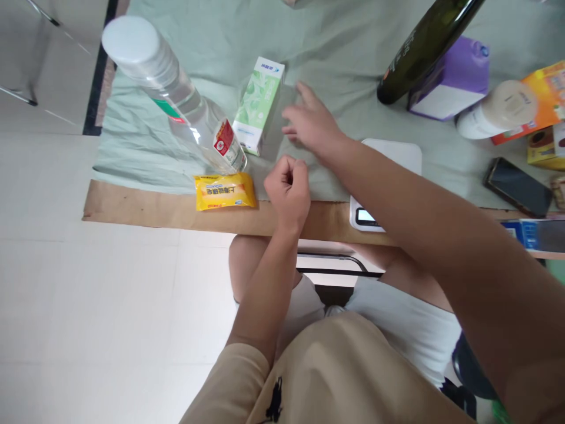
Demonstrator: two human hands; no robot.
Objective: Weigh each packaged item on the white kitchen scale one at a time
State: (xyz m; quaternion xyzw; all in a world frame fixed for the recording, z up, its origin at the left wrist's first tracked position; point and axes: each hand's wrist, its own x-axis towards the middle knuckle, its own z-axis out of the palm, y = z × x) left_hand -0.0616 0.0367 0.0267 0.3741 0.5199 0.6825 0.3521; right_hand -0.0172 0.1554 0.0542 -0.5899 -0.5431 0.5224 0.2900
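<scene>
My left hand (289, 188) is curled into a fist at the table's front edge, holding nothing that I can see. My right hand (311, 123) hovers just beyond it with fingers spread, close to a green and white carton (258, 106) standing on the pale green cloth (335, 53). A clear plastic bottle with a white cap (176, 94) stands left of the carton. A yellow packet (225, 191) lies at the cloth's front edge, left of my fist. My right forearm crosses over a white kitchen scale (392, 156).
At the back right stand a dark glass bottle (424, 47), a purple box (454, 76), a white container (498, 109) and an orange box (542, 94). A phone (518, 187) lies face down near the right edge. White tiled floor lies to the left.
</scene>
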